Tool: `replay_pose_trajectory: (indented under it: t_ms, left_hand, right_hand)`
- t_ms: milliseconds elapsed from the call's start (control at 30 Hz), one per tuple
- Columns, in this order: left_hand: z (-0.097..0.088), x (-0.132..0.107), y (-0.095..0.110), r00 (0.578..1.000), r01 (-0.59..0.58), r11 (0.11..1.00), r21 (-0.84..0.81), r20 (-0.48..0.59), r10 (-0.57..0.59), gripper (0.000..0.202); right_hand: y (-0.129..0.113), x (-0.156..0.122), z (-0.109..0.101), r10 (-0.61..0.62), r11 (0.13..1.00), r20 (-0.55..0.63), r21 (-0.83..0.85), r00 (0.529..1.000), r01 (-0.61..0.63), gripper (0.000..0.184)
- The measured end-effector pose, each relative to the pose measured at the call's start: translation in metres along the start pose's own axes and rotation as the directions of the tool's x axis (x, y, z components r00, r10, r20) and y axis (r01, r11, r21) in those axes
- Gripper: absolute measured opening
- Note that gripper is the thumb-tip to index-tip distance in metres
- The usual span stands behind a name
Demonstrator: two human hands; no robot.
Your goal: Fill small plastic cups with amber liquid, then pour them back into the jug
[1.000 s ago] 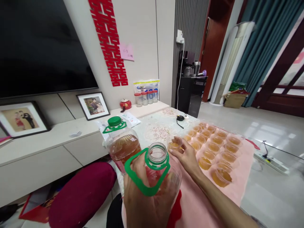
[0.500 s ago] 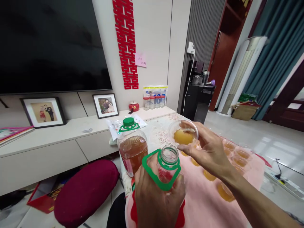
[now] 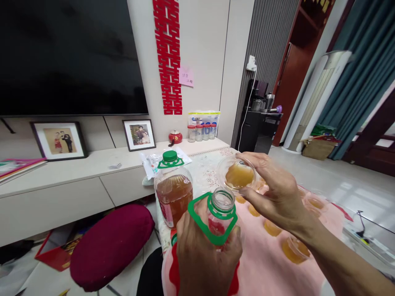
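My left hand [image 3: 203, 259] grips an uncapped clear plastic jug [image 3: 222, 213] with a green neck ring and handle, holding it upright near my body. My right hand [image 3: 271, 193] pinches a small clear cup of amber liquid [image 3: 237, 174], tilted toward the jug's open mouth just above it. A second jug [image 3: 173, 190] with a green cap, partly full of amber liquid, stands to the left on the table. Several more filled small cups [image 3: 294, 248] sit on a pink cloth [image 3: 265, 267] under my right arm.
A low white TV cabinet [image 3: 77, 181] runs along the wall with framed photos, a red pot [image 3: 175, 136] and jars. A maroon cushion [image 3: 111, 244] lies on the floor at left. A black stand [image 3: 259, 129] and a power strip [image 3: 367, 238] are at right.
My right hand lifted one cup from the rows on the cloth, carried it up over the open jug and began to tilt it. My left hand kept its grip on the jug.
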State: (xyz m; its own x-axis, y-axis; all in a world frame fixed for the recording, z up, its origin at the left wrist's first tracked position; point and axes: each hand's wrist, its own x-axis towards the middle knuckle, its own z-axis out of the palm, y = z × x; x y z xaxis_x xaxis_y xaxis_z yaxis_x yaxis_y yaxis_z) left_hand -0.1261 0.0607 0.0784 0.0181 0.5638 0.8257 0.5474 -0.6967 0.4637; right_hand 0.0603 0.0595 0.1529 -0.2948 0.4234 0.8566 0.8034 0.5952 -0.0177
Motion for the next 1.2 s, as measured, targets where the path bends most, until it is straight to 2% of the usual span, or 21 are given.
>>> replay_pose_trajectory:
  t_ms: [233,467,733,833,933,1200]
  left_hand:
    - [-0.003,-0.001,-0.001,0.999,-0.002,1.000,-0.020,0.054,0.003,0.037]
    - [-0.003,0.000,0.003,0.999,0.025,1.000,0.007,0.023,-0.025,0.028]
    - [-0.004,-0.001,-0.002,0.996,0.019,1.000,0.004,0.081,-0.020,0.040]
    - [-0.003,-0.003,-0.002,0.994,0.055,0.998,-0.017,0.090,-0.054,0.041]
    - [-0.002,-0.002,0.001,0.996,0.068,0.997,-0.022,0.053,-0.067,0.036]
    - [0.000,-0.002,0.003,0.995,0.087,0.994,-0.062,0.054,-0.084,0.029]
  right_hand:
    - [-0.006,0.007,-0.006,-0.061,0.995,0.018,-0.076,0.998,0.062,0.048]
    - [-0.010,0.011,-0.009,-0.146,0.972,0.022,-0.184,0.989,0.147,0.043]
    - [-0.012,0.017,-0.009,-0.228,0.947,0.021,-0.229,0.973,0.227,0.040]
    - [-0.013,0.020,-0.009,-0.263,0.933,0.022,-0.247,0.964,0.261,0.038]
    - [-0.014,0.022,-0.010,-0.280,0.923,0.032,-0.267,0.959,0.278,0.042]
    - [-0.016,0.020,-0.014,-0.301,0.902,0.067,-0.303,0.951,0.307,0.050]
